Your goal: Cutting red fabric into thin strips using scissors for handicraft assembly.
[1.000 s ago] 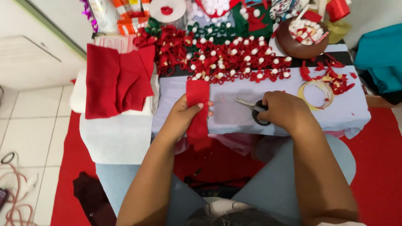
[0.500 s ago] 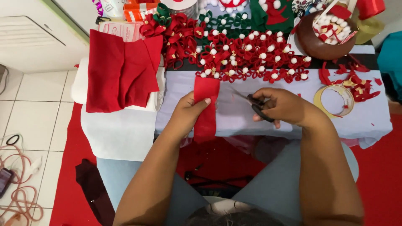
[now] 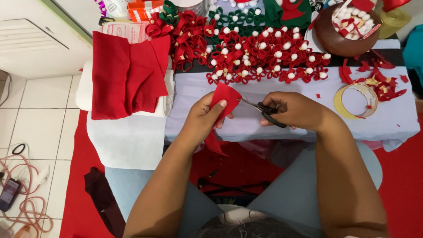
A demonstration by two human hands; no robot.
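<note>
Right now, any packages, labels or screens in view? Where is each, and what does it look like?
Orange box: top edge, left of the felt flowers; rectangular, orange with white.
Pink-printed packet: just below it, behind the red felt sheets; flat, white and pink.
Phone: floor, far left, among cables; dark, screen lit.

Red strip [image 3: 224, 98] looks like matt fuzzy felt; scissors [image 3: 263, 110] have shiny metal blades and black plastic handles.

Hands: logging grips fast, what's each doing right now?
Left hand: closed on the red felt strip.
Right hand: closed on the scissors, blades at the strip.
</note>
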